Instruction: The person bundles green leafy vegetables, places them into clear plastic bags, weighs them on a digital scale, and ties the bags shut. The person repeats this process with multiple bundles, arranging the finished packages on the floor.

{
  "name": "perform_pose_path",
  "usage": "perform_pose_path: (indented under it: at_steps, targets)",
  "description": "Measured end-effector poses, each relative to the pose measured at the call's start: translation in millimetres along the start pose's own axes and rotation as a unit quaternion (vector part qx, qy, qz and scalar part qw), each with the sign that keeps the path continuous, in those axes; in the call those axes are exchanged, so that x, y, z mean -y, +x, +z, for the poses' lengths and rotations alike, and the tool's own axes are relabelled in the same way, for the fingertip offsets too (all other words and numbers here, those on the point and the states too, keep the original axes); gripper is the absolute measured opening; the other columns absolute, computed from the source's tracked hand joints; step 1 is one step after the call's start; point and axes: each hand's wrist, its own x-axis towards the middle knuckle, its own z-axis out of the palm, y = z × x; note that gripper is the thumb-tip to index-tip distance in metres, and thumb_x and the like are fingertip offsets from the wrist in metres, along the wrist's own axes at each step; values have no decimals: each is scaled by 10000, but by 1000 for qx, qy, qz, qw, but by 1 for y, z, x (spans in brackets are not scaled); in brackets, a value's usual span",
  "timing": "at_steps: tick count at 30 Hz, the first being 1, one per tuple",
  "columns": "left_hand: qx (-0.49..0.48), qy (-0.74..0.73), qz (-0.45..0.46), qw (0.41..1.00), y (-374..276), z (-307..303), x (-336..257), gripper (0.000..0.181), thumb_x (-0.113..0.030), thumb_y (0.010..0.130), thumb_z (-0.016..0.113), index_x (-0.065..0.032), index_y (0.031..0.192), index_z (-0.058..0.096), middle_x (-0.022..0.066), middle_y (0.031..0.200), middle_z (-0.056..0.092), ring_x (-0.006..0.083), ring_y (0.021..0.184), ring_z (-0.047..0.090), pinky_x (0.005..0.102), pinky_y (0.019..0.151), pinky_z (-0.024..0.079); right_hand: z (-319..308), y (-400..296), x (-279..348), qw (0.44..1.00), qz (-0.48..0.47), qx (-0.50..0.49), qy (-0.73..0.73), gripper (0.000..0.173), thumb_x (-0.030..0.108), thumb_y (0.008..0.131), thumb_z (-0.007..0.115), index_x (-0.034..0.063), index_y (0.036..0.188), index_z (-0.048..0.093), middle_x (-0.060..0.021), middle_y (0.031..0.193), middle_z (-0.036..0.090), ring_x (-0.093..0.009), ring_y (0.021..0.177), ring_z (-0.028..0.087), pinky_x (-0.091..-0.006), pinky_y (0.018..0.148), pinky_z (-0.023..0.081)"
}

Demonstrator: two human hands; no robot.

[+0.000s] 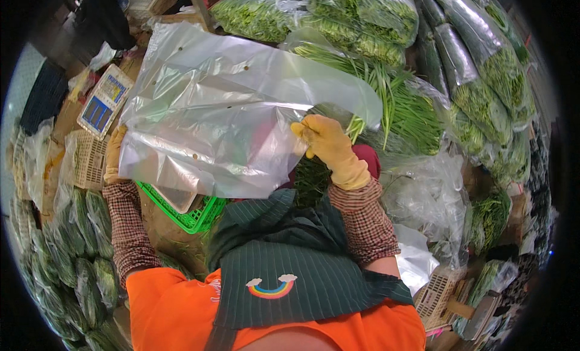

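Observation:
A large clear plastic bag (217, 92) with small punched holes is spread out between my gloved hands. My left hand (114, 153), in a yellow glove, grips the bag's left edge; its fingers are partly hidden behind the film. On the right side, my right hand (333, 147) pinches the bag near its edge between thumb and fingers. Below the bag, a bright green plastic basket (197, 219) partly shows, with a flat metal-looking tray or plate (176, 197) over it. Loose green garlic chives (398, 106) lie just beyond my right hand.
Bagged leafy greens (353, 20) are piled at the far side, with long bagged bundles (476, 65) at right. A digital scale panel (105, 101) stands at left near a beige crate (90, 158). Wrapped green bundles (86, 278) cover the lower left. Crumpled plastic bags (426, 192) lie at right.

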Motion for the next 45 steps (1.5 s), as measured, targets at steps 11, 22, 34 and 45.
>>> perform_pose_path:
  at_steps: [11, 22, 34, 45]
  targets:
    - [-174, 208, 17, 962, -20, -129, 13, 221, -210, 904, 569, -44, 1043, 611, 0, 874, 619, 94, 768, 569, 213, 668, 475, 65, 62, 3, 921, 168, 120, 329, 507, 459, 899, 502, -18, 1024, 621, -57, 878, 658, -114, 744, 592, -234, 621, 454]
    - [-374, 426, -66, 821, -67, -285, 103, 256, -156, 856, 607, -4, 1062, 620, 32, 937, 645, 122, 834, 567, 241, 770, 451, 165, 56, -13, 876, 402, 212, 159, 566, 470, 846, 564, -81, 976, 585, -164, 831, 605, -242, 687, 601, -369, 638, 503]
    - [-341, 421, -117, 832, -61, -284, 140, 311, -206, 867, 594, 10, 1091, 605, 78, 974, 650, 152, 880, 576, 267, 808, 447, 265, 60, -87, 742, 537, 235, 324, 838, 498, 745, 688, -2, 1327, 352, -212, 1346, 371, -332, 1255, 338, -456, 984, 337]
    - [-410, 728, 80, 544, -42, -122, 74, 378, -283, 859, 594, -35, 1142, 553, 67, 876, 620, 193, 836, 581, 304, 771, 454, 239, 73, -54, 816, 341, 231, 406, 136, 137, 853, 618, 21, 782, 614, -67, 736, 646, -68, 524, 480, -193, 480, 384]
